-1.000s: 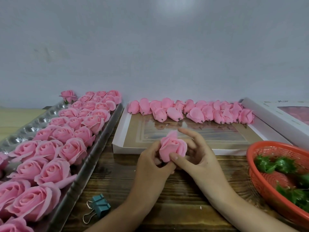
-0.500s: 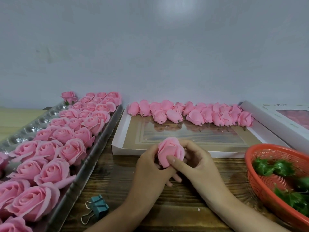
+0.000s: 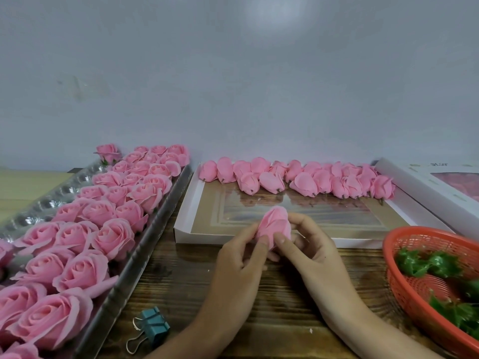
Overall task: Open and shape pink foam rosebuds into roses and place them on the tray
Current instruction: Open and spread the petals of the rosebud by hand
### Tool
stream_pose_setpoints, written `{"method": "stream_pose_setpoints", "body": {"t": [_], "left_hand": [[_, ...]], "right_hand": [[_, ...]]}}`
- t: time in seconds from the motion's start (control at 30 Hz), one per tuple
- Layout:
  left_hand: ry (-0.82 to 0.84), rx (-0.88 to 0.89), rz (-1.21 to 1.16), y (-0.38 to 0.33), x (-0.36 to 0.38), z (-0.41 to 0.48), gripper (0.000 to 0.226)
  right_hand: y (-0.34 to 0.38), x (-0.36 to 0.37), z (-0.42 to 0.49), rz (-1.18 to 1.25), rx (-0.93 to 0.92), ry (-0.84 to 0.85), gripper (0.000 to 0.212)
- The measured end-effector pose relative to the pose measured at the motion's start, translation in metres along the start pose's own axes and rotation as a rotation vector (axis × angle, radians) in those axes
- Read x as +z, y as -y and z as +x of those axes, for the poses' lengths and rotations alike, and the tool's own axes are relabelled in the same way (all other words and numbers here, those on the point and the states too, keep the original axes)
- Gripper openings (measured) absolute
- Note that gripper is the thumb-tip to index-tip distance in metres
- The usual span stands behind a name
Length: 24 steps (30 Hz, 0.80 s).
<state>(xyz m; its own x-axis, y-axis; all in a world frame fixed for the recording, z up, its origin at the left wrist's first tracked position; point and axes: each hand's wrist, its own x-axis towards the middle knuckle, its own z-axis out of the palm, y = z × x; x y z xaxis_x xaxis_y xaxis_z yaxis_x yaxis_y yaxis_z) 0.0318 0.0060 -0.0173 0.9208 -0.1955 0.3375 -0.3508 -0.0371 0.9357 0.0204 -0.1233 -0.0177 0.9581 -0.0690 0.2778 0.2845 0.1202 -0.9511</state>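
Both hands hold one pink foam rosebud [image 3: 275, 224] above the wooden table, just in front of the white box lid. My left hand [image 3: 239, 260] pinches its lower left side with thumb and fingers. My right hand [image 3: 308, 251] grips it from the right, thumb pressed on the front petal. The bud's petals look mostly closed. A row of closed rosebuds [image 3: 298, 178] lies along the far edge of the lid. At the left, the long clear plastic tray [image 3: 145, 244] holds several rows of opened roses [image 3: 103, 224].
The white box lid [image 3: 186, 216] lies flat behind my hands. A red mesh basket [image 3: 414, 294] with green leaves sits at the right. A white box [image 3: 425, 187] stands behind it. A teal binder clip [image 3: 153, 326] lies near the tray's edge.
The bud has turned in my hands, its spread petal gone and its shape narrower. My right thumb moved onto the front petal, and both hands shifted slightly.
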Motion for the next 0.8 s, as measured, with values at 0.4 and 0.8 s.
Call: {"method": "stream_pose_setpoints", "body": {"t": [0.4,0.8], "left_hand": [[-0.035,0.006,-0.109,0.0014,-0.0033,0.0011,0.043],[-0.073,0.026,-0.099,-0.0011,-0.0015,-0.0019,0.029]], "right_hand": [[0.0013,0.0018,-0.0004,0.107,0.02,0.019,0.029],[0.0009,0.002,-0.0009,0.069,-0.009,0.021,0.03]]}}
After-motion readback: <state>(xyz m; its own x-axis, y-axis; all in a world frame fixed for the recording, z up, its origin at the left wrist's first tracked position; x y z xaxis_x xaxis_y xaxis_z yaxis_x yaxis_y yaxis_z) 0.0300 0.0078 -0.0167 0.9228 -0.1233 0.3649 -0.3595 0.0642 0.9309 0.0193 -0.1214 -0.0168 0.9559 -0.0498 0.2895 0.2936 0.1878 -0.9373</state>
